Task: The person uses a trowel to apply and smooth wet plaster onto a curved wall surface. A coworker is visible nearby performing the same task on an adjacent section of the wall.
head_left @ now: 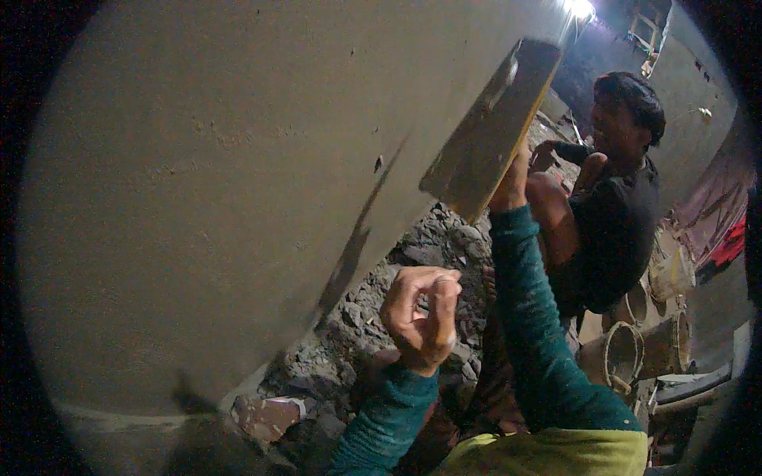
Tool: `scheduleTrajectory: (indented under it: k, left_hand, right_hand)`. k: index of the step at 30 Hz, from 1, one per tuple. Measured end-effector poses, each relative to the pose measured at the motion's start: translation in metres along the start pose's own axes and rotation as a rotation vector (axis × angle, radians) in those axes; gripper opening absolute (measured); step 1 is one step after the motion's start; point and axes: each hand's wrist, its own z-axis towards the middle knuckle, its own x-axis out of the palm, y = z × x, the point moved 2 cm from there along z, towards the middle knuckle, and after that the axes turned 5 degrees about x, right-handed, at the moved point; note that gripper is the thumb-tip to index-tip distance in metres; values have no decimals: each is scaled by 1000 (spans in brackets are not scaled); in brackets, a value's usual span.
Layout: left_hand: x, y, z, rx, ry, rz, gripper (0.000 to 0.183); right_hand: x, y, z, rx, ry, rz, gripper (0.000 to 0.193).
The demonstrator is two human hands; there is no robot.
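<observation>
A smooth, damp-looking grey plastered wall fills the left and upper part of the head view. Pressed to it, or very near it, is a long flat plastering float with a yellow edge, tilted up and to the right. My right hand grips it from behind, its fingers partly hidden by the float. Lower down, my left hand hangs in front of the wall's foot. Its fingers curl toward the thumb, and I see nothing in them.
Broken rubble lies along the wall's foot, with a brick piece at the lower left. A person in dark clothes crouches close on my right. Behind are round containers. A bright lamp shines at the top.
</observation>
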Motion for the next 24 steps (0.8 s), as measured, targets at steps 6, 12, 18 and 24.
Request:
scheduleTrajectory:
  k: [6, 12, 18, 24]
  left_hand:
    - [34, 3, -15, 62, 211, -93, 9]
    - [50, -3, -7, 118, 382, -67, 18]
    - [65, 8, -23, -37, 632, -15, 18]
    - [48, 17, -25, -35, 719, 246, 20]
  right_hand:
    - [-130, -99, -74, 257, -107, 40, 44]
    - [-158, -166, -102, 291, -298, 118, 42]
    - [-176, -195, -139, 453, -320, 219, 42]
    - [-189, -243, -160, 536, -496, 408, 41]
